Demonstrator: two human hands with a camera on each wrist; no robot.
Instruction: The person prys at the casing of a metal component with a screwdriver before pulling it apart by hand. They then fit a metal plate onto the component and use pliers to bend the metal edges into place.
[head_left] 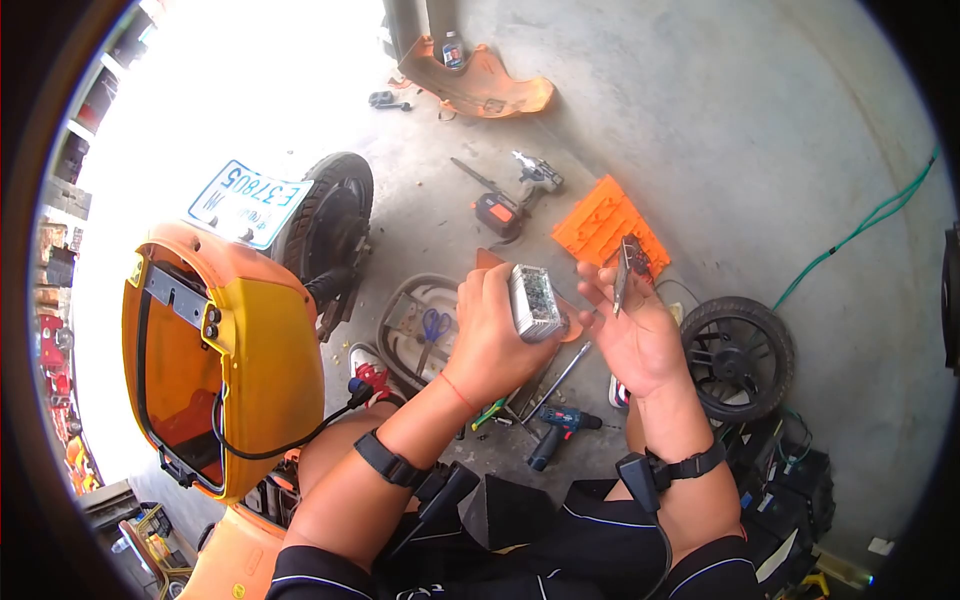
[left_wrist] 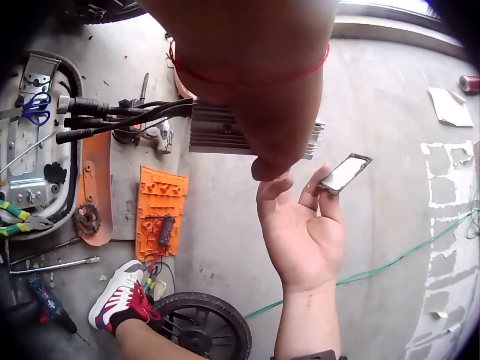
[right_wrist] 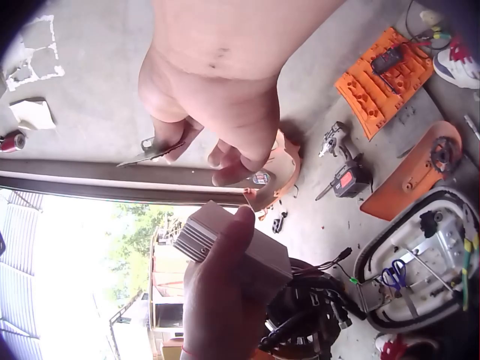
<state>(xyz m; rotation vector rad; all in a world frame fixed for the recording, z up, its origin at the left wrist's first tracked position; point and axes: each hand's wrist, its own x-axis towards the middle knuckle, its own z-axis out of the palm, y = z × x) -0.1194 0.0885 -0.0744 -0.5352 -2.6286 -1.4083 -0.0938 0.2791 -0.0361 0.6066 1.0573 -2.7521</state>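
My left hand [head_left: 492, 322] grips a finned metal box [head_left: 536, 302], its end toward the head camera showing dark parts inside. Several thick black cables [left_wrist: 127, 112] run from the box's other end in the left wrist view. To the right, my right hand [head_left: 645, 345] faces palm up and pinches a small rectangular end plate [left_wrist: 345, 173] between thumb and fingers. That plate has a dark rim around a pale face. A short gap separates the plate from the box. Most of the box's side is covered by my left fingers.
A yellow-orange scooter body [head_left: 280, 350] stands at left near a wheel [head_left: 340, 215]. On the floor lie an orange panel [head_left: 590, 225], a cordless impact wrench [head_left: 500, 213], a drill [head_left: 562, 425], a loose wheel [head_left: 738, 358] and a seat pan [head_left: 395, 335] with scissors [head_left: 435, 325].
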